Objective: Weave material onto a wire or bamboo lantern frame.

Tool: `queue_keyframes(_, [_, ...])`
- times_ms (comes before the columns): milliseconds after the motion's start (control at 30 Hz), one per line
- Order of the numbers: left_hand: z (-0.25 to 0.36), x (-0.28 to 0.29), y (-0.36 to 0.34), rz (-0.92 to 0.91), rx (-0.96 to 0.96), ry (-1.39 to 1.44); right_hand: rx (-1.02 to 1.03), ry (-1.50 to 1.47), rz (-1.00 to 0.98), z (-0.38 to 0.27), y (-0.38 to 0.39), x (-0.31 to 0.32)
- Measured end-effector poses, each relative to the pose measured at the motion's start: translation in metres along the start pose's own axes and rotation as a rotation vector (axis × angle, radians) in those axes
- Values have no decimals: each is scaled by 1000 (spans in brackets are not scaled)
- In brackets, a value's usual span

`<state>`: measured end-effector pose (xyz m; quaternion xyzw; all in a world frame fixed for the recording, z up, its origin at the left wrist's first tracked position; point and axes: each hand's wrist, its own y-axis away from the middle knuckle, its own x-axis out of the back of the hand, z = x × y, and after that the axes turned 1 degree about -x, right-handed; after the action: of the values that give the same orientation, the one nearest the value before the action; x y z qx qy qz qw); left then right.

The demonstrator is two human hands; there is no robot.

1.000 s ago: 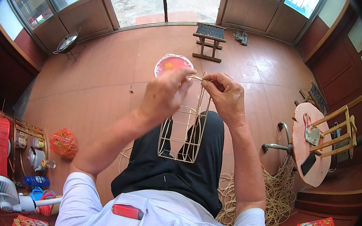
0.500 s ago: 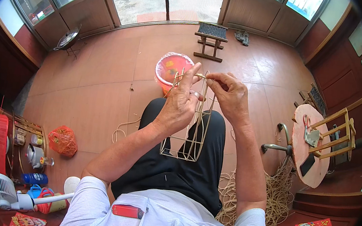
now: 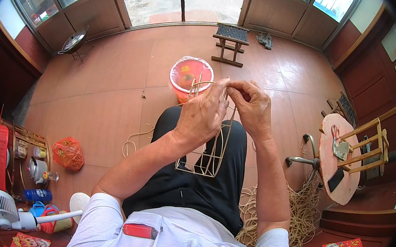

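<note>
1. Left forearm [image 3: 142, 163]: angled forward and to the right, elbow set outward.
2. Left hand [image 3: 201, 119]: back uppermost, fingers directed forward and right — inner grip hidden.
3. Right forearm [image 3: 275, 186]: extended forward, slanting left.
4. Right hand [image 3: 251, 105]: curled, thumb and index finger pinched — tips close beside the left fingertips.

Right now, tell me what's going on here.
A seated person is handling a pale, open frame of thin rods over their lap. The right hand pinches its far end; the left hand is close against it, its grip partly hidden. A red bucket stands beyond, and loose strands lie heaped to the right.
</note>
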<state>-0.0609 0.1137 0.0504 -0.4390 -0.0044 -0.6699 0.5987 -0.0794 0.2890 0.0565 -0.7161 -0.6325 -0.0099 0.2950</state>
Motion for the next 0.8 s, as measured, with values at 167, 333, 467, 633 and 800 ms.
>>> queue_keyframes(167, [20,18,-11,-49,68,269,99,91,87,-5,14,-8])
queue_keyframes(333, [29,39,-40,-103,221,749,171,20,157,2,26,-16])
queue_keyframes(467, [45,61,-40,-151,223,772,180,48,180,-1,25,-18])
queue_keyframes(633, [56,118,-12,-141,175,727,142,82,224,-1,21,-17])
queue_keyframes(800, [-16,214,33,183,162,648,93,142,246,-3,16,-19])
